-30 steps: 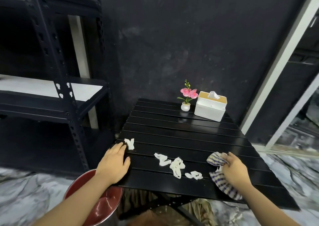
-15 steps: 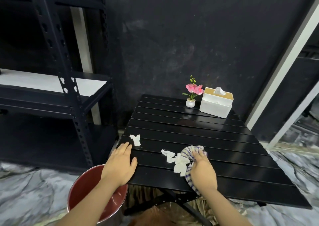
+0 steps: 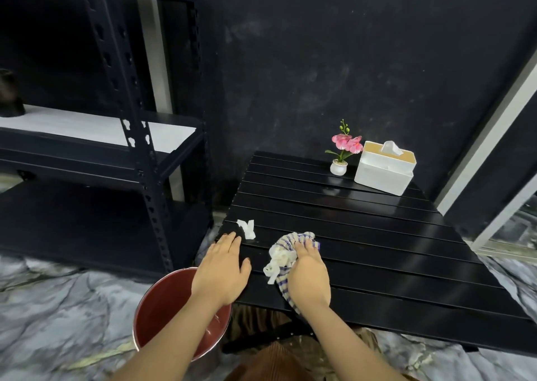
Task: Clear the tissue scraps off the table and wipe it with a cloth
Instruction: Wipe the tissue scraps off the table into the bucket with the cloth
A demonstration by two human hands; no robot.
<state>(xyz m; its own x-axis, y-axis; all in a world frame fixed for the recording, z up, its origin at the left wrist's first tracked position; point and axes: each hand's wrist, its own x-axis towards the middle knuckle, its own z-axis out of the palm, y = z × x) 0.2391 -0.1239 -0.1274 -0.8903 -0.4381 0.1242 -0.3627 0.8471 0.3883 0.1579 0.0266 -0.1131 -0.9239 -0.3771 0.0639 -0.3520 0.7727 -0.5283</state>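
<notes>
On the black slatted table (image 3: pixel 363 235), my right hand (image 3: pixel 309 273) presses a blue-and-white striped cloth (image 3: pixel 293 239) flat near the front left. A bunch of white tissue scraps (image 3: pixel 277 261) is gathered against the cloth's left edge. My left hand (image 3: pixel 222 270) lies flat, fingers straight, on the table's front left corner. One more tissue scrap (image 3: pixel 247 228) lies just beyond my left fingertips. A red bin (image 3: pixel 162 308) stands on the floor under the left hand.
A small pink flower pot (image 3: pixel 340 167) and a white tissue box (image 3: pixel 383 167) stand at the table's far edge by the dark wall. A black metal shelf rack (image 3: pixel 130 148) stands to the left. The floor is grey marble.
My right hand slid the cloth leftward across the table, sweeping the middle scraps into a bunch towards my left hand. My left hand stayed on the corner.
</notes>
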